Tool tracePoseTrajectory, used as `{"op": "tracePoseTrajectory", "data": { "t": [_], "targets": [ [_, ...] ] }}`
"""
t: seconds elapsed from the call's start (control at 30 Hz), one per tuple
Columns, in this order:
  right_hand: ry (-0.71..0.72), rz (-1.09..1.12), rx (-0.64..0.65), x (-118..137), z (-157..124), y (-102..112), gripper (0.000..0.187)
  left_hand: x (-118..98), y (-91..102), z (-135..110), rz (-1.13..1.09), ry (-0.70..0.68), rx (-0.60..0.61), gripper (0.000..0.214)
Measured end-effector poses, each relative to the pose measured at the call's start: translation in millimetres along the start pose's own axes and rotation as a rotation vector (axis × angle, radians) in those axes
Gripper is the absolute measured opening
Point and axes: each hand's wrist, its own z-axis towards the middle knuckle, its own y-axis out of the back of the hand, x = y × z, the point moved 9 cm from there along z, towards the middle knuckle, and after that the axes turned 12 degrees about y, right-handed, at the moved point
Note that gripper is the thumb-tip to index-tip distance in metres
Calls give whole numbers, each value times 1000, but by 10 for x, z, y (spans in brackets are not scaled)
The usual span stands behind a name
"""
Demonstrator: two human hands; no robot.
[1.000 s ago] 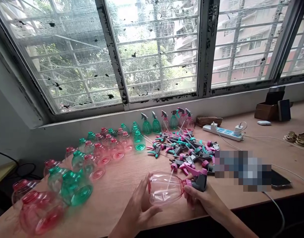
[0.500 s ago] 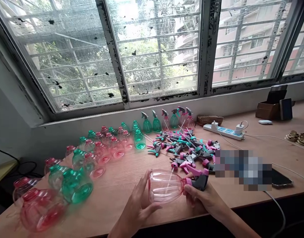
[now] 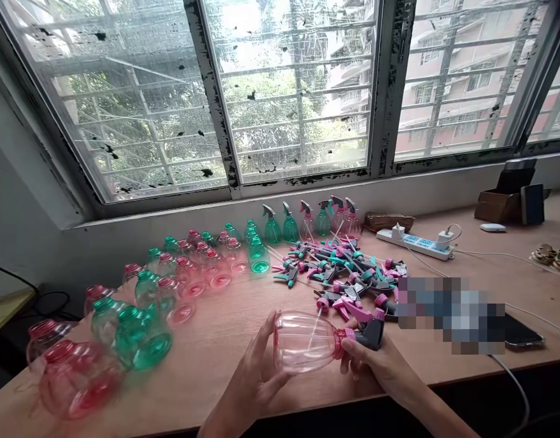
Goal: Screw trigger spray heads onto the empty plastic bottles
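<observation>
A clear pink spray bottle (image 3: 302, 344) lies sideways between my hands above the table, its base to the left. My left hand (image 3: 256, 371) cups the base end, fingers behind and thumb below. My right hand (image 3: 375, 362) is closed around the neck, at the pink collar of the black and pink spray head (image 3: 371, 328). The head's thin tube shows inside the bottle. Just beyond it lies a heap of loose pink, green and black spray heads (image 3: 348, 274) with tubes.
Pink and green headless bottles (image 3: 145, 340) stand in rows at the left. Several bottles with spray heads (image 3: 289, 226) line the window wall. Behind the heap is a power strip (image 3: 416, 243); a phone (image 3: 521, 331) lies at the right, beside a blurred patch.
The view has shifted slightly. The bottle stays between both hands in nearly the same pose; the right fingers have moved slightly at the collar.
</observation>
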Motion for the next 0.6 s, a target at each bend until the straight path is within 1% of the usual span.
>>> {"op": "tracePoseTrajectory", "data": {
  "t": [0.07,0.17,0.2,0.3,0.4,0.5,0.53,0.6],
  "targets": [
    [6,3,-5,5,3,3,35,-2,5,-16,-11,-8,-2,83],
    [-4,6,-2,1,-3,4,36,7,19,-20,-37,25,9,97],
    [-8,-1,7,-1,-6,-3,36,11,27,-15,-48,41,11,99],
    [-4,-11,28,10,-6,-22,34,-19,26,2,-69,35,30,93],
    [5,-11,6,20,0,-6,32,-60,-1,2,-73,-8,48,87],
    [0,-28,-4,16,2,10,32,-46,-34,-7,-83,4,58,78],
    [-1,-33,-4,17,3,13,32,-27,-51,-7,-92,24,72,81],
    [-3,-40,-4,20,3,16,32,10,-78,-4,-111,61,96,98]
  ]
}}
